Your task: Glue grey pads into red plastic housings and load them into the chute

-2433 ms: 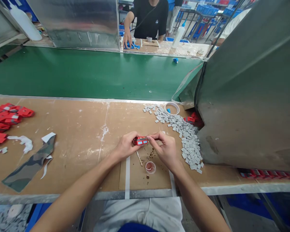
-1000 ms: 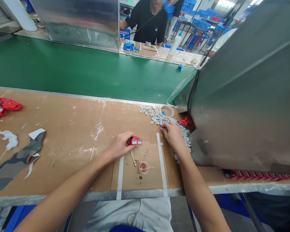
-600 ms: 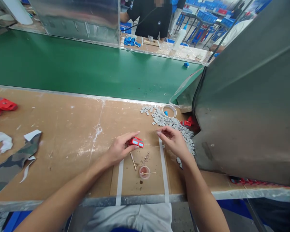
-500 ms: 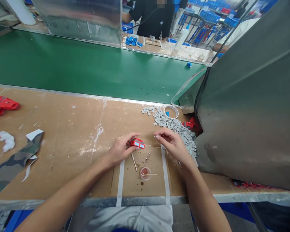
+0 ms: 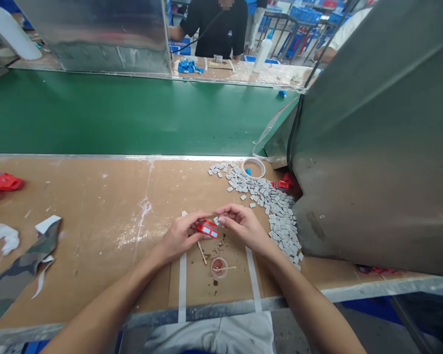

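Observation:
My left hand (image 5: 179,236) grips a small red plastic part (image 5: 207,229) with light blue window patches, held just above the brown workbench (image 5: 103,216). My right hand (image 5: 241,227) pinches a small grey tile (image 5: 216,221) right at the red part's upper edge. A pile of the same grey tiles (image 5: 271,201) runs along the bench to the right of my hands. Below my hands stand a small clear cup (image 5: 219,268) with a reddish residue and a stick across it, and a wooden stick (image 5: 202,252) lying beside it.
A large grey metal chute (image 5: 372,147) fills the right side. A tape ring (image 5: 253,167) lies at the pile's far end. Red parts (image 5: 2,183) and a camouflage strip (image 5: 18,273) are at the left. Beyond the green conveyor belt (image 5: 133,118), a person in black (image 5: 214,27) works.
My right hand went to the grey tile pile, took one tile and came back to the red part. My left hand kept hold of the red part.

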